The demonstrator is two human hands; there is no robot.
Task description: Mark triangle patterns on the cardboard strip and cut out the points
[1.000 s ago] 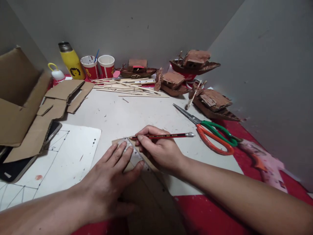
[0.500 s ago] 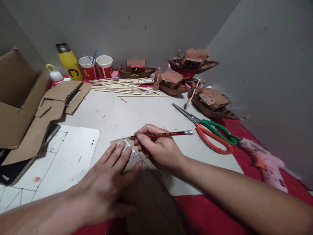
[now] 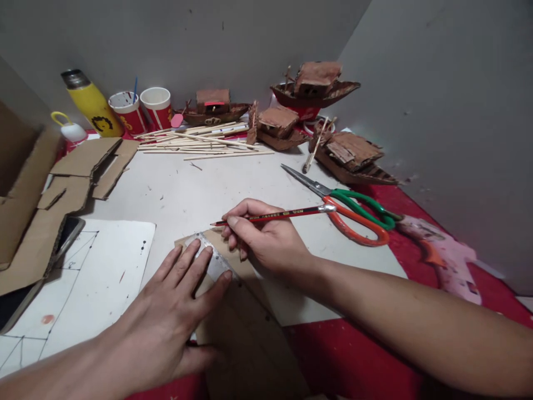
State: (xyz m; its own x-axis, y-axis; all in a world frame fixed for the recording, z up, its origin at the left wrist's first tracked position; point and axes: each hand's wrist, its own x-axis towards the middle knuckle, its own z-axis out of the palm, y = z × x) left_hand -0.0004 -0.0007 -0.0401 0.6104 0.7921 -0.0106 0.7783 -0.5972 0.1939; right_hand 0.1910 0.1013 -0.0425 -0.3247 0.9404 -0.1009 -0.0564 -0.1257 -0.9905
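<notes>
My left hand (image 3: 179, 297) lies flat with its fingers spread, pressing a metal ruler (image 3: 217, 266) onto a strip of brown cardboard (image 3: 245, 350). The ruler runs slantwise along the cardboard, partly under my fingers. In my right hand (image 3: 266, 236) is a dark red and black pencil (image 3: 275, 215), pinched between thumb and fingers. Its tip points left, just above the far end of the cardboard, and seems lifted off it. Dark dots show on the cardboard beside the ruler's edge.
Scissors (image 3: 337, 208) with green and orange handles lie right of the pencil, near a pink glue gun (image 3: 441, 255). Thin wooden sticks (image 3: 204, 141) and brown model boats (image 3: 316, 83) stand at the back. Cardboard pieces (image 3: 70, 189) and a drawn sheet (image 3: 108, 278) lie left.
The pencil tip has come away from the ruler's far end, the right hand lifting slightly. The left hand stays on the ruler. The whole view has shifted a little.
</notes>
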